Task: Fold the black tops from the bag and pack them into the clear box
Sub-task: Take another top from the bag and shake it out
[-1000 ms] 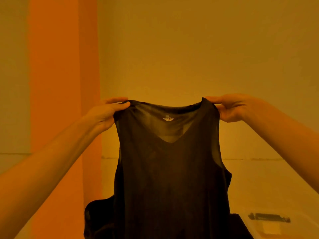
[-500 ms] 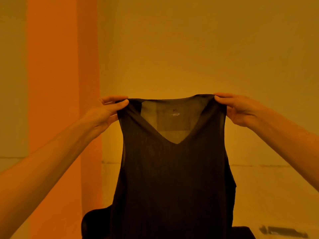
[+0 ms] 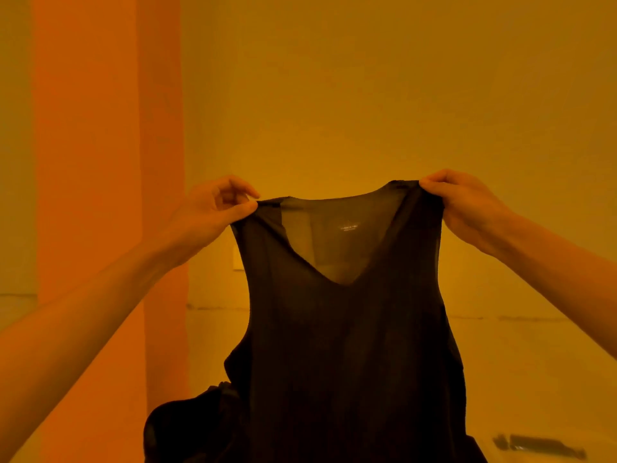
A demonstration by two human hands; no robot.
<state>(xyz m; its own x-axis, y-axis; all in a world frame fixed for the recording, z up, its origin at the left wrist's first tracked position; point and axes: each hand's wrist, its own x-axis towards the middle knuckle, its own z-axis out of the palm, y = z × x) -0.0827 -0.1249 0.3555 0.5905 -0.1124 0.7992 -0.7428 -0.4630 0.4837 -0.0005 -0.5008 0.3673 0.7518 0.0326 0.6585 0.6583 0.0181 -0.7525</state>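
A sheer black sleeveless V-neck top point(image 3: 347, 345) hangs spread out in front of me, front side facing me, a small white label inside the neck. My left hand point(image 3: 213, 212) pinches its left shoulder strap. My right hand point(image 3: 464, 202) pinches the right strap, slightly higher. The hem runs out of view at the bottom. A dark bulky mass, likely the bag point(image 3: 187, 429), shows behind the top at lower left. At lower right the black clip of the clear box point(image 3: 541, 444) is partly visible.
An orange column point(image 3: 107, 195) stands at the left. A plain wall fills the background, with a pale floor or surface below it at the right.
The top has shifted right and its right strap has risen; both hands changed from flat holds to fingertip pinches. The view has tilted up a little, so less of the box shows.
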